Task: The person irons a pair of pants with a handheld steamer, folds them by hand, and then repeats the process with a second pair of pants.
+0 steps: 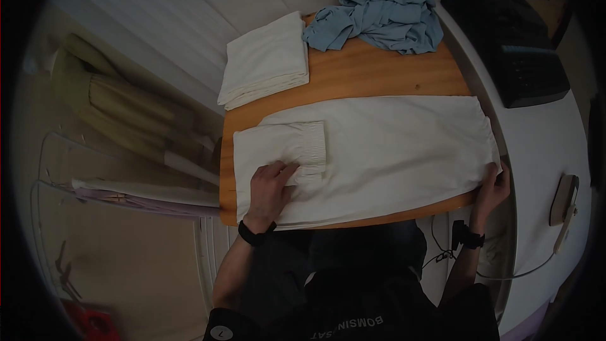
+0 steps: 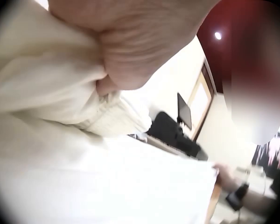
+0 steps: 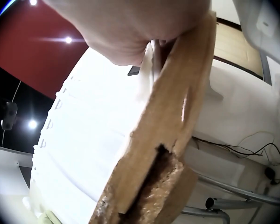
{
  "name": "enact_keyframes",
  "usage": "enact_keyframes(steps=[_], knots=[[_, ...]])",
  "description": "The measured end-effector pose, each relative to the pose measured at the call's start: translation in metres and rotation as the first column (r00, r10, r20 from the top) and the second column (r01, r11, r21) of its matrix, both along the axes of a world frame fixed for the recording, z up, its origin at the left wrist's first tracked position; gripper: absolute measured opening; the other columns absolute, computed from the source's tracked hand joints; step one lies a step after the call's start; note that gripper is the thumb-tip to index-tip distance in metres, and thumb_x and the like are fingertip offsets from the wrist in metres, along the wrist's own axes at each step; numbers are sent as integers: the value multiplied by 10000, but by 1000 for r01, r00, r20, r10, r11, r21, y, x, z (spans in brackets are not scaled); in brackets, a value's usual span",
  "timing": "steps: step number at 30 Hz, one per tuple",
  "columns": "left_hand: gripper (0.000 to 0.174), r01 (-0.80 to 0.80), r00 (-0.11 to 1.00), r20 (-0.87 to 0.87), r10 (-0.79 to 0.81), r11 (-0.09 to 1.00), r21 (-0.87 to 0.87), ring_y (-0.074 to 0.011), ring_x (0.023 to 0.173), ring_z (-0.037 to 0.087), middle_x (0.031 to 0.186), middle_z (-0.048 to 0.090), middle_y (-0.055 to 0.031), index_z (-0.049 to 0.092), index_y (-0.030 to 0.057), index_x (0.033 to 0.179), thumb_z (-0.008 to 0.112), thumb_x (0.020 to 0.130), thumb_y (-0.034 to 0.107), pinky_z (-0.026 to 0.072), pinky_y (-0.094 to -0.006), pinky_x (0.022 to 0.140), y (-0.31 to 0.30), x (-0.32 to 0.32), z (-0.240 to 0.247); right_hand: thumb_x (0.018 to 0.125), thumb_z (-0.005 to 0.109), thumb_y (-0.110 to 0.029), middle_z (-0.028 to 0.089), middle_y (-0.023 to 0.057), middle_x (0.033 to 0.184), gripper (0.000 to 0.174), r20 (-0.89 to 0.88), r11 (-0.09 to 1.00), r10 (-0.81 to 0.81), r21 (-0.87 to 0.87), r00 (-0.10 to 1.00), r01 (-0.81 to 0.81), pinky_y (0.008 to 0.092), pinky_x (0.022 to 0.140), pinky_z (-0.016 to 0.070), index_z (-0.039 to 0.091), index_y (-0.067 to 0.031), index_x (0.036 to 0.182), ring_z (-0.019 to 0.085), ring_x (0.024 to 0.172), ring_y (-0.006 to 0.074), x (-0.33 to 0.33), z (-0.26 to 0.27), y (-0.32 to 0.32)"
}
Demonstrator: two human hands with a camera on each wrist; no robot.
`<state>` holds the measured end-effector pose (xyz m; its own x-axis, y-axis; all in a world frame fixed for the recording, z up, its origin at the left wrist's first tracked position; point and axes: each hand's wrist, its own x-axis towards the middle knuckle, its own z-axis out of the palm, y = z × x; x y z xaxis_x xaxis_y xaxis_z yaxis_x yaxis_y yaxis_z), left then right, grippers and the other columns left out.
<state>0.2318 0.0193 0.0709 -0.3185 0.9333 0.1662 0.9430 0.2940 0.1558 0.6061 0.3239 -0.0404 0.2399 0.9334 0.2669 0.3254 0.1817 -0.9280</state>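
A cream-white garment (image 1: 404,151) lies spread along the wooden table, its left end folded over so that an elasticated band (image 1: 315,142) faces right. My left hand (image 1: 268,189) pinches the folded layer just below and left of that band; in the left wrist view, cloth (image 2: 51,88) bunches beneath the curled fingers of the hand (image 2: 135,42). At the garment's right end, my right hand (image 1: 494,186) grips its near corner by the table edge. The right wrist view shows this hand (image 3: 130,28) at the cloth's border, above the wooden edge (image 3: 172,102); its fingertips are partly hidden.
A folded white stack (image 1: 265,60) sits at the table's back left, beside a crumpled blue cloth (image 1: 394,16). Black equipment (image 1: 530,66) stands on the white desk (image 1: 562,139) at right. Hanging clothes (image 1: 126,104) are at left. Cables (image 1: 435,254) run below the table.
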Motion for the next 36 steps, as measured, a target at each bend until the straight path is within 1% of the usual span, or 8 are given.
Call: enact_keyframes(steps=[2, 5, 8, 11, 18, 22, 27, 36], knots=[[357, -313, 898, 385, 212, 924, 221, -273, 884, 630, 971, 631, -127, 700, 26, 1126, 573, 804, -62, 481, -295, 823, -8, -13, 5, 964, 658, -181, 586, -8, 815, 284, -2, 1000, -12, -7, 1000, 12, 229, 607, 395, 660, 53, 1124, 459, 679, 67, -4, 6, -2], [228, -509, 773, 618, 145, 723, 467, -172, 885, 596, 985, 625, -76, 687, -29, 1105, 585, 906, 13, 448, -257, 766, -31, -33, 8, 970, 657, -195, 587, -4, 814, 284, 13, 999, -37, -37, 999, 37, 228, 616, 397, 667, 47, 1118, 458, 683, 68, -6, 11, -6], [239, -371, 852, 507, 131, 834, 409, -201, 943, 642, 1051, 653, -104, 705, -12, 1104, 654, 871, 11, 466, -263, 804, -31, -3, 10, 979, 661, -226, 586, -3, 815, 295, 27, 999, -44, -28, 999, 45, 226, 647, 402, 673, 39, 1108, 460, 710, 69, -11, 18, -6], [457, -18, 986, 163, 23, 999, -34, -327, 1054, 594, 1130, 607, -127, 700, 55, 1176, 703, 727, -32, 491, -400, 914, -34, 22, -14, 986, 664, -257, 571, -11, 803, 310, 7, 999, -46, 13, 999, 46, 224, 665, 394, 677, 34, 1092, 450, 727, 68, -13, 21, -8], [525, -103, 983, 154, 96, 994, 39, -346, 1112, 559, 1202, 588, -147, 651, 50, 1246, 773, 736, 24, 482, -433, 934, -31, 38, -21, 970, 692, -290, 448, -67, 718, 324, -85, 995, 42, -86, 995, -49, 233, 601, 307, 688, 25, 1047, 365, 673, 51, -5, 35, 1], [603, -92, 991, 112, 72, 978, 189, -387, 1240, 515, 1301, 552, -173, 605, 45, 1314, 838, 760, 94, 489, -452, 992, -29, 70, -22, 930, 732, -262, 656, 43, 929, 309, -66, 995, 38, -86, 997, -43, 239, 729, 435, 723, 26, 1042, 534, 808, 87, 9, 48, 1], [362, 34, 999, -5, -33, 990, 140, -384, 1182, 535, 1279, 567, -152, 707, 24, 1122, 798, 773, 61, 464, -489, 996, -30, 69, -26, 925, 730, -284, 686, 67, 845, 333, 44, 986, 166, -18, 985, -165, 256, 684, 463, 751, 33, 1028, 568, 731, 99, -6, 110, 10], [212, -196, 931, 352, 99, 948, 251, -336, 1103, 596, 1180, 600, -154, 743, -3, 1061, 710, 852, -12, 511, -409, 943, -54, 56, -29, 915, 731, -251, 702, 66, 810, 325, -43, 959, 211, -184, 977, -215, 259, 652, 479, 728, 44, 1052, 586, 674, 102, 15, 75, -10]])
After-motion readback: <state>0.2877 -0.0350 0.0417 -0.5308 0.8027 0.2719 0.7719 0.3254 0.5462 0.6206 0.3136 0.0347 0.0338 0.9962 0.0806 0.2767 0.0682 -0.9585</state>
